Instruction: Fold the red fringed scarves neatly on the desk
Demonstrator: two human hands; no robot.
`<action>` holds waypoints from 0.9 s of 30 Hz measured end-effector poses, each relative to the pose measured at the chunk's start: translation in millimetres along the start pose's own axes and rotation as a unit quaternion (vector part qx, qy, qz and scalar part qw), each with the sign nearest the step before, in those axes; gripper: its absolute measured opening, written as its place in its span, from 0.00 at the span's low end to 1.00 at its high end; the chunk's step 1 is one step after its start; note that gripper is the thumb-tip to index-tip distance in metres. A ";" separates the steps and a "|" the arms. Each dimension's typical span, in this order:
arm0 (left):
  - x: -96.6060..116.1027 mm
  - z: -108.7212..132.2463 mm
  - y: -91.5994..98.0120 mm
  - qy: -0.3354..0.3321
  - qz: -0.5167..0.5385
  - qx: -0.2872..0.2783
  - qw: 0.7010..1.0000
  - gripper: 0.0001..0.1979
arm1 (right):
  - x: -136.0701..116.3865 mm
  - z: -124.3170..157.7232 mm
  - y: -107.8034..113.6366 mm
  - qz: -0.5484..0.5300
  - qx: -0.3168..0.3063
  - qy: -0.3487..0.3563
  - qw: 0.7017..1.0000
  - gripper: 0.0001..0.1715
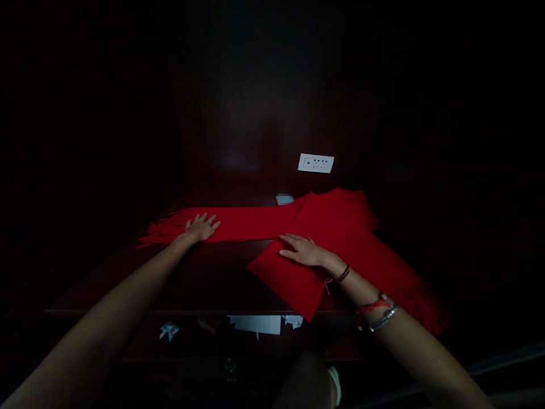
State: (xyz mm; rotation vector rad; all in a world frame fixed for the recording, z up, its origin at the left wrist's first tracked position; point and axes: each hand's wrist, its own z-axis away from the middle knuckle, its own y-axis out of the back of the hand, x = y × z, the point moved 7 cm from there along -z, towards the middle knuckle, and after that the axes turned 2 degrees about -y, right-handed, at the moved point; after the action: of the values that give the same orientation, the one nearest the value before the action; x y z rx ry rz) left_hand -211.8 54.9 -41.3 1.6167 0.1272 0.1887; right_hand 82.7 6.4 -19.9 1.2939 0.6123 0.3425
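A red scarf (255,221) with fringed ends lies across a dark wooden tabletop (217,272). Its left part is spread in a flat strip; on the right it is folded over itself, with one folded corner hanging past the front edge. My left hand (202,228) rests flat on the strip beside the left fringe, fingers spread. Over the folded part lies my right hand (303,250), palm down with fingers stretched out. Neither hand grips the cloth. The right fringe fades into shadow.
A white socket plate (315,163) is on the dark back panel. A small pale object (284,199) sits behind the scarf. Below the tabletop, a shelf holds papers (258,324) and a crumpled white piece (169,330). My knee shows beneath; the surroundings are very dark.
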 end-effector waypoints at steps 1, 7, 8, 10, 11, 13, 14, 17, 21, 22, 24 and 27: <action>-2.8 -0.2 -4.4 0.006 -0.001 -0.018 1.000 0.28 | 6.1 6.5 -6.0 0.010 -0.009 -0.005 1.000 0.37; -4.5 7.3 2.7 0.004 -0.005 0.064 0.998 0.26 | 16.1 21.6 -12.1 0.027 0.026 0.003 0.999 0.35; -0.7 10.4 10.4 -0.003 -0.011 0.108 0.994 0.26 | 16.6 23.8 -7.7 0.020 0.041 -0.005 0.999 0.35; 14.3 17.1 24.2 -0.031 -0.017 0.174 0.984 0.25 | 19.1 29.0 0.8 0.015 0.079 -0.037 0.996 0.36; 26.0 19.9 28.2 -0.053 -0.013 0.184 0.981 0.25 | 20.4 31.2 1.6 0.019 0.088 -0.052 0.995 0.37; 57.2 24.6 29.2 -0.111 0.016 0.158 0.981 0.25 | 21.5 33.4 -5.3 0.031 0.078 -0.066 0.994 0.38; 76.1 28.1 27.1 -0.149 0.034 0.134 0.979 0.25 | 21.4 33.3 -11.4 0.038 0.065 -0.067 0.995 0.38; 131.5 44.6 12.2 -0.265 0.059 0.040 0.962 0.28 | 21.9 31.9 -25.7 0.049 0.054 -0.070 0.995 0.39; 160.1 59.6 -10.2 -0.296 0.051 -0.055 0.952 0.29 | 23.6 31.7 -28.4 0.047 0.049 -0.076 0.995 0.38; 160.7 59.9 -12.3 -0.296 0.054 -0.064 0.952 0.29 | 24.0 31.3 -27.1 0.041 0.038 -0.074 0.996 0.38; 159.7 57.4 -11.0 -0.310 0.059 -0.061 0.947 0.28 | 24.8 28.4 -21.4 0.020 0.013 -0.069 0.997 0.38; 145.4 42.8 2.8 -0.293 0.052 0.007 0.955 0.26 | 25.0 14.8 0.1 -0.019 0.026 -0.065 0.997 0.39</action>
State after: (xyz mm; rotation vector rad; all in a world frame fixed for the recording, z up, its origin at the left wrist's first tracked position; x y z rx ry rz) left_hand -61.0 41.5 -34.2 1.6305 -0.4159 -0.2162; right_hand 111.5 8.8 -23.4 1.3410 0.5387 0.2099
